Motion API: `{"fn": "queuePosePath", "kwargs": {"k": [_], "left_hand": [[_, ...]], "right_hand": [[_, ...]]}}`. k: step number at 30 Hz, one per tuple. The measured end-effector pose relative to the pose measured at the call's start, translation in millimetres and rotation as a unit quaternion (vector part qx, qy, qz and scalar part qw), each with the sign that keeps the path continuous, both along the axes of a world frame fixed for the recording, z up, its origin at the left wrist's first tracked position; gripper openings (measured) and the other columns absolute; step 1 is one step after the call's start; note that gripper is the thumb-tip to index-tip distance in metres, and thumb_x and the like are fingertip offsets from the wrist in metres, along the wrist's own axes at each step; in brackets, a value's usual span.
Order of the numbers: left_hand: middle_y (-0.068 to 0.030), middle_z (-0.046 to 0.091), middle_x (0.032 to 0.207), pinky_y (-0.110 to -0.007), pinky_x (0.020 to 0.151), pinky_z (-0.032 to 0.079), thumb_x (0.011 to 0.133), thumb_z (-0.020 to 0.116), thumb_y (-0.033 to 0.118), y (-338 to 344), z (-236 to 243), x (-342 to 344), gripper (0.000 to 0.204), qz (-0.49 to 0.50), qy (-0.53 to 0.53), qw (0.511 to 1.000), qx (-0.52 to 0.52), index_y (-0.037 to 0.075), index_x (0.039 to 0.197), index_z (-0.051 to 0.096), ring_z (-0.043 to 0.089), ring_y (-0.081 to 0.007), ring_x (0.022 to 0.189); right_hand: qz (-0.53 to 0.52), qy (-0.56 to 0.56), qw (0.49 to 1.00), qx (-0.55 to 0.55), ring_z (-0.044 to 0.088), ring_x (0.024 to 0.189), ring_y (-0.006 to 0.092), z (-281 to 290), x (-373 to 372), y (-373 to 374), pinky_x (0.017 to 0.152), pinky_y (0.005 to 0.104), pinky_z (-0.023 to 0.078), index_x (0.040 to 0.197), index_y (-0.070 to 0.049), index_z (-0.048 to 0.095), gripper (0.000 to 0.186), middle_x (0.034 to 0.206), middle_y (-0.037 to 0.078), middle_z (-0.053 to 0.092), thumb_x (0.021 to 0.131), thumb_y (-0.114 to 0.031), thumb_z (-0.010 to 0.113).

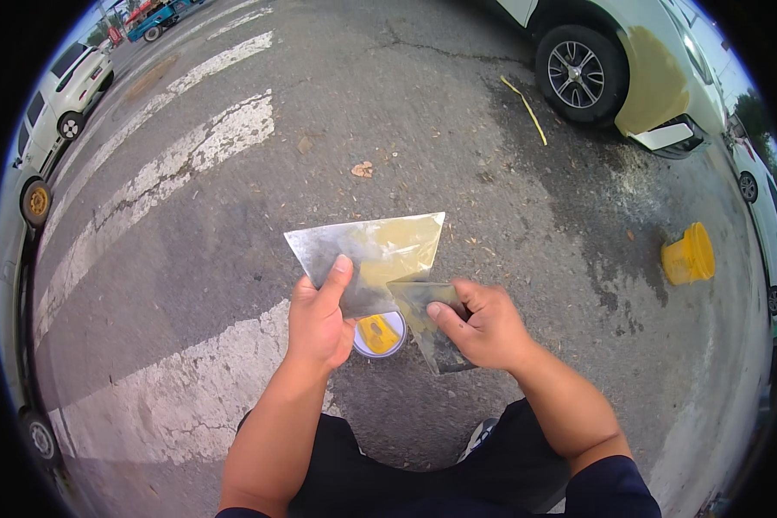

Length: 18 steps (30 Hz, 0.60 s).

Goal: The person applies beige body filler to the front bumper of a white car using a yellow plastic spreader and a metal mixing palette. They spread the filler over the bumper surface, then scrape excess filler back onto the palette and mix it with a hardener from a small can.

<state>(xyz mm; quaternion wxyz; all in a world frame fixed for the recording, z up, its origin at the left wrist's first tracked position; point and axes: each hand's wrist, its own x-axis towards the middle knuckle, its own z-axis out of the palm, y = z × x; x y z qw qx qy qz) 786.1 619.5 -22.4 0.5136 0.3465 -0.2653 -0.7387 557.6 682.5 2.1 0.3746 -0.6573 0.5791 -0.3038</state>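
My left hand [321, 318] is closed on the edge of a wide, flat metal putty plate [332, 246], thumb lying on top. Yellow putty [410, 242] is smeared over the plate's right half. In my right hand [490, 326] is a smaller putty scraper [420, 321], gripped between thumb and fingers. Its upper left corner overlaps the plate's lower right part, against the putty; whether it presses there I cannot tell. Beneath the plate stands a round white tin [398, 326] with yellow putty [375, 335] inside, partly hidden by the plate and my left hand.
A white car [660, 73] with yellow filler on its front fender stands at the far right. Nearer are a yellow bucket [689, 255] and a thin yellow strip [527, 110] on the asphalt. Vehicles line the left, including a white car [67, 91]. My knees flank the tin.
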Motion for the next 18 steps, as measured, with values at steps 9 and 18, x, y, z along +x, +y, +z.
{"fn": "queuePosePath", "kwargs": {"k": [9,18], "left_hand": [[-0.0103,0.066,0.129,-0.047,0.098,0.056,0.106,0.057,0.016,8.7,-2.7,-8.2,0.029,0.007,0.011,0.999,-0.030,0.004,0.132,0.058,0.067,-0.0253,0.117],[-0.0108,0.063,0.133,-0.046,0.105,0.051,0.104,0.058,0.008,11.8,-5.6,-10.3,0.034,0.031,0.064,0.997,-0.010,0.004,0.137,0.054,0.062,-0.0246,0.125]], "right_hand": [[-0.229,-0.272,0.935,-0.016,0.062,0.084,0.0075,-26.1,10.4,-11.8,0.074,0.0261,0.052,0.112,0.001,0.064,0.020,0.096,0.004,0.071,0.102,-0.016,0.063],[-0.276,-0.418,0.865,0.014,0.066,0.092,0.0106,-27.8,9.4,-22.3,0.083,0.0293,0.055,0.121,0.001,0.060,0.021,0.109,0.007,0.070,0.103,-0.011,0.061]]}}
